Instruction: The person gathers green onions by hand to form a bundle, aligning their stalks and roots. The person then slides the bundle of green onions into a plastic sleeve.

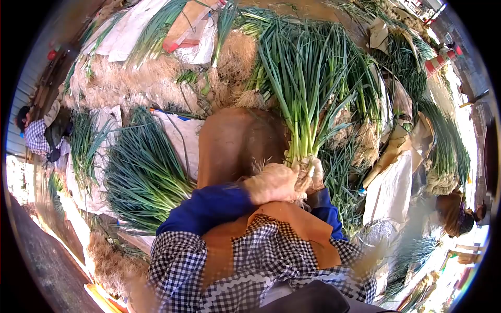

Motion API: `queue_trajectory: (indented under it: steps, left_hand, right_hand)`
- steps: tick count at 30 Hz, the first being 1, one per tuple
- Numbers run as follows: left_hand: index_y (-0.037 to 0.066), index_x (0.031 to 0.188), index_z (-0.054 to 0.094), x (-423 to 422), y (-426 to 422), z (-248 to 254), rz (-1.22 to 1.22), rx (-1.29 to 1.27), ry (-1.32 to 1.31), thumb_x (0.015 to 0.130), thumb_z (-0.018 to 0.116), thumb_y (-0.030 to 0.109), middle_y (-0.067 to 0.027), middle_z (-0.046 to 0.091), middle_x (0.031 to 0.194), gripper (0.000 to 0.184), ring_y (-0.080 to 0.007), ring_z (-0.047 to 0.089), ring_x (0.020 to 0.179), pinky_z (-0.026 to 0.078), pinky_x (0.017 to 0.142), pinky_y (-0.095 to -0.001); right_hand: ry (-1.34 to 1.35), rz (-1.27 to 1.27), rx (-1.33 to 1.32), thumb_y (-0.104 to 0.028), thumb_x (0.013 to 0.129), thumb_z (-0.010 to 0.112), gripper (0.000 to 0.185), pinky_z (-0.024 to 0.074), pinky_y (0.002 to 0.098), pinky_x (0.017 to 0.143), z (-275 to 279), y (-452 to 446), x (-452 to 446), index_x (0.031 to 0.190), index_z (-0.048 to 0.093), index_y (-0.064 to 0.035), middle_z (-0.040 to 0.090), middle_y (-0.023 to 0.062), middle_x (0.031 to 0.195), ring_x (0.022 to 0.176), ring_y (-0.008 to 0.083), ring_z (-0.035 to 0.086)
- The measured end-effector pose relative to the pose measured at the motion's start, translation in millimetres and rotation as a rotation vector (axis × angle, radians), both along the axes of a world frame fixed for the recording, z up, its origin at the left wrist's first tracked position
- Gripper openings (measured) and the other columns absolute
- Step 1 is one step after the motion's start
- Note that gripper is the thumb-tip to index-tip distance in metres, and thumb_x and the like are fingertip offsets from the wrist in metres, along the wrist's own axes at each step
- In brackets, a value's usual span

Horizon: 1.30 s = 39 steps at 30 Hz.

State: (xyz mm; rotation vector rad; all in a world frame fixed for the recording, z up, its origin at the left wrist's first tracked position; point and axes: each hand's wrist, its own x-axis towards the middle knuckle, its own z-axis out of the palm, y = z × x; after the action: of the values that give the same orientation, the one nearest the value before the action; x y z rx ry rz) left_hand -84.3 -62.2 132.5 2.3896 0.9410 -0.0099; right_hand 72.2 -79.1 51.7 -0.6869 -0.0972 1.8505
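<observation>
A bunch of green onions (302, 104) stands upright in front of my chest, leaves fanning away from me and pale stems gathered low. My left hand (276, 183) is closed at the root end, its fingers curled against the stems. On the other side, my right hand (315, 176) is wrapped round the same base, partly hidden behind the stems and roots. Both hands touch the bunch close to a brown apron (292, 216). To my left lies a large loose bundle of green onions (146, 172), leaves spread outward.
Piled green onions with tangled roots (130, 83) line the far side. More bunches and a pale sack (389, 201) lie to the right. One person (39, 128) is at the far left, another person (456, 214) at the far right.
</observation>
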Motion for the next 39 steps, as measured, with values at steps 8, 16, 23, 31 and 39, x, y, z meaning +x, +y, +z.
queue_trajectory:
  steps: [8, 16, 23, 31, 39]
  left_hand:
    - [0.008, 0.116, 0.054, -12.7, 89.4, -19.0, 0.285, 0.311, -0.601, 0.076, 0.065, 0.031, -0.0086, 0.056, 0.093, 0.048, -0.0213, 0.058, 0.080, 0.048, 0.062, -0.0323]
    - [0.018, 0.099, 0.067, 53.3, 121.6, -55.9, 0.008, 0.585, -0.701, 0.079, 0.057, 0.007, -0.0048, 0.061, 0.068, 0.024, -0.0169, 0.060, 0.057, 0.049, 0.049, -0.0277]
    - [-0.001, 0.104, 0.061, -55.5, 186.6, 17.4, 0.714, -0.414, -1.426, 0.088, 0.055, 0.010, -0.0096, 0.065, 0.087, 0.021, -0.0091, 0.060, 0.067, 0.049, 0.061, -0.0207]
    - [0.004, 0.137, 0.031, 31.9, 42.3, -98.6, 0.313, -1.278, -1.066, 0.080, 0.055, 0.058, -0.0175, 0.038, 0.135, 0.081, -0.0275, 0.046, 0.118, 0.039, 0.097, -0.0354]
    - [0.002, 0.105, 0.058, -10.2, 1.3, -139.4, 0.355, -1.404, -1.288, 0.080, 0.059, 0.050, -0.0087, 0.063, 0.073, 0.054, -0.0146, 0.056, 0.068, 0.044, 0.067, -0.0263]
  right_hand:
    - [-0.090, -0.066, -0.009, -0.029, 0.081, 0.057, 0.027, 0.0520, 0.0384, 0.064, -34.3, -19.4, 66.5, 0.089, 0.055, -0.0038, 0.060, 0.0081, 0.078, 0.074, 0.0248, 0.059]
    - [-0.076, -0.117, 0.026, -0.027, 0.079, 0.057, 0.025, 0.0520, 0.0387, 0.066, 10.4, -27.8, 85.2, 0.090, 0.055, -0.0040, 0.060, 0.0090, 0.081, 0.075, 0.0250, 0.059]
    - [-0.082, -0.169, 0.048, -0.025, 0.079, 0.058, 0.025, 0.0519, 0.0389, 0.068, 17.6, -31.0, 98.1, 0.091, 0.055, -0.0041, 0.060, 0.0097, 0.084, 0.077, 0.0252, 0.059]
    - [-0.739, -0.002, 0.192, -0.013, 0.075, 0.061, 0.053, 0.0492, 0.0333, 0.078, 60.2, -7.2, 67.6, 0.123, 0.041, -0.0031, 0.053, 0.0127, 0.111, 0.091, 0.0227, 0.056]
    - [-1.961, 0.479, 1.018, -0.047, 0.085, 0.050, 0.084, 0.0316, 0.0439, 0.101, 77.6, 8.5, -20.5, 0.139, 0.013, 0.0063, 0.016, 0.0358, 0.138, 0.125, 0.0460, 0.030]
